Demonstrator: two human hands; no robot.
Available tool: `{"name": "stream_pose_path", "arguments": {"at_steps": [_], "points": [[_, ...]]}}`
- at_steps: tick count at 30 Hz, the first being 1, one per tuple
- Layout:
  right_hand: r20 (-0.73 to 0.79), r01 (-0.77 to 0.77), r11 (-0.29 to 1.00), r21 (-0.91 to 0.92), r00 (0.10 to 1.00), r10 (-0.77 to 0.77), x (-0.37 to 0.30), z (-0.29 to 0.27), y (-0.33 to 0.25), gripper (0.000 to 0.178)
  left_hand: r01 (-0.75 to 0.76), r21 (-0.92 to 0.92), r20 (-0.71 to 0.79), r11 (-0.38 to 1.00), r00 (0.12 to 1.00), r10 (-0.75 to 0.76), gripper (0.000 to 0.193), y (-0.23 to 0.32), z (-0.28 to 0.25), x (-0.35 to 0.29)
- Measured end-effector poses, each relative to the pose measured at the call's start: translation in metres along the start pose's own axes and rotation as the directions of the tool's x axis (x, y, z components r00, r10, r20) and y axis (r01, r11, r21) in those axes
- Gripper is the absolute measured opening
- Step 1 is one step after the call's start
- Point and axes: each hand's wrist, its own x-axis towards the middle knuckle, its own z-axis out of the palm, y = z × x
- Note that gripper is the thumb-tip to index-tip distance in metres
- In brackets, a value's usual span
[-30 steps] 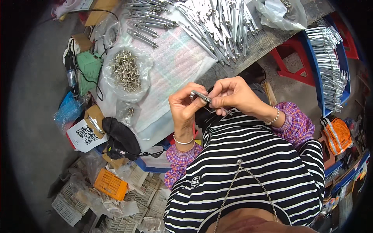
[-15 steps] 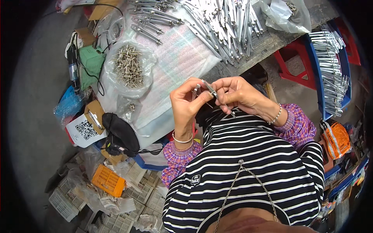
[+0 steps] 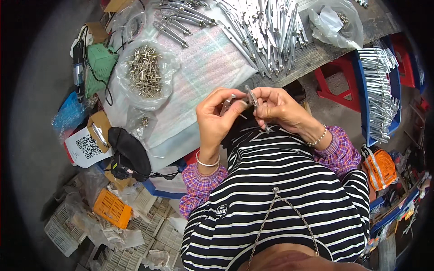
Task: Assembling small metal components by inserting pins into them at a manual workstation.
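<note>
Close together in front of my chest, at the table's edge, both hands are closed. My left hand (image 3: 213,118) pinches a small shiny metal part (image 3: 227,103) between thumb and fingers; a thin pin juts out below the thumb. My right hand (image 3: 281,109) grips a slim silver metal bar (image 3: 251,96) held upright, its lower end showing under the fingers. The fingers hide much of both pieces. Left of my hands, a clear plastic bag (image 3: 169,86) holds a heap of metal pins with heads (image 3: 145,72). Ahead lies a large pile of silver metal bars (image 3: 271,38).
Metal pieces with dark ends (image 3: 181,22) lie at the table's far side. A blue crate (image 3: 360,97) of metal bars stands right, beside red stools (image 3: 332,90). At left are a power screwdriver (image 3: 78,72), a green box (image 3: 100,67), a black pouch (image 3: 129,149) and an orange basket (image 3: 112,208).
The metal bar in my right hand has turned from a slant to more upright. My hands stay close together. The surroundings have shifted slightly in the view.
</note>
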Motion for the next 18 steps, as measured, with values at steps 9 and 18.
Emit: {"name": "stream_pose_path", "arguments": {"at_steps": [9,18], "points": [[-0.006,0.064,0.989,0.135,0.998,-0.063,0.004,-0.006,0.000,0.019,-0.129,-0.135,-0.012,0.982,0.992,0.129,0.012,0.022,0.008,-0.004],[-0.018,0.094,0.979,0.179,0.996,-0.092,0.001,-0.005,0.002,0.020,-0.224,0.171,-0.028,0.960,0.972,0.232,0.019,0.016,0.010,-0.006]]}}
